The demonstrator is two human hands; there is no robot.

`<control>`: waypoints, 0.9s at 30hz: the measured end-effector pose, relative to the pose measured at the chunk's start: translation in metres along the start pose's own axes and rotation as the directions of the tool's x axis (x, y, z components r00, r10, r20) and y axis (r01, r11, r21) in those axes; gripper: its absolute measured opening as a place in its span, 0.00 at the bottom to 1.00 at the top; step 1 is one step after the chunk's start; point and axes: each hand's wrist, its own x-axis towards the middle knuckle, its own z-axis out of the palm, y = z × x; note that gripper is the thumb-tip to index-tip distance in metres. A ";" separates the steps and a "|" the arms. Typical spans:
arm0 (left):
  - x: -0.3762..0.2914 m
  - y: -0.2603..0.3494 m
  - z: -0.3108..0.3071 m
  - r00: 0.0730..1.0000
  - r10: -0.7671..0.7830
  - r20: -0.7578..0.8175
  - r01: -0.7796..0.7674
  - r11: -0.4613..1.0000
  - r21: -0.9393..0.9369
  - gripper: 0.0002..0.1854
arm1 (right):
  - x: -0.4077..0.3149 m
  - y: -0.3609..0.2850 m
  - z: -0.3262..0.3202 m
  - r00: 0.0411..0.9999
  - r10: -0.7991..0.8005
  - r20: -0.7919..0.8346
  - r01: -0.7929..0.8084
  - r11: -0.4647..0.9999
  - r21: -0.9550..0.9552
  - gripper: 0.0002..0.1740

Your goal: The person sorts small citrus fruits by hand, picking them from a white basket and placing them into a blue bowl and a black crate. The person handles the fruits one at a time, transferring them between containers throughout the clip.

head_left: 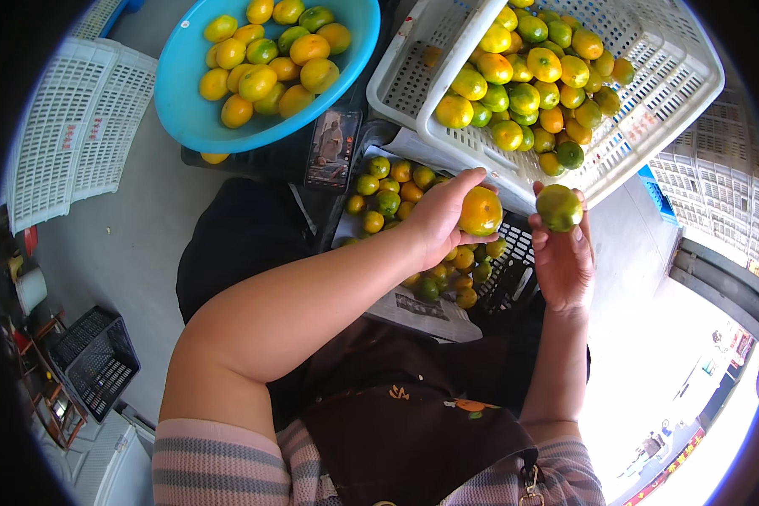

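My left hand (439, 218) reaches across the middle of the view and holds an orange-yellow mandarin (481, 211) at its fingers. To its right, my right hand (566, 272) is raised with a greener mandarin (558, 208) between thumb and fingertips. Below both hands sits a black slatted plastic crate (515, 243), lined with newspaper (433, 313) and partly filled with small green and orange mandarins (389, 202). My left hand and forearm hide part of that fruit. Close above my right hand, a tilted white plastic crate (664, 95) holds many green-yellow mandarins (525, 98).
A blue plastic basin (183, 107) of yellow-orange mandarins stands at upper left. A phone (331, 150) with a lit screen lies beside it. White crates (63, 133) stand at far left, with an empty black crate (104, 360) lower down. More white crates (721, 190) are stacked at right.
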 end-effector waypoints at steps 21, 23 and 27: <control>-0.005 0.003 0.000 0.952 -0.218 0.213 0.044 0.791 0.611 0.35 | 0.008 -0.002 0.000 0.962 0.143 0.231 0.184 0.283 -0.941 0.37; -0.008 0.002 -0.009 0.971 -0.200 0.130 0.004 0.558 0.830 0.43 | 0.013 0.003 -0.008 0.927 0.145 0.347 0.284 0.338 -0.898 0.39; -0.012 -0.005 -0.020 0.993 0.117 0.018 -0.030 0.106 0.994 0.54 | 0.040 0.031 -0.029 0.992 -0.063 -0.105 -0.054 0.544 -0.838 0.32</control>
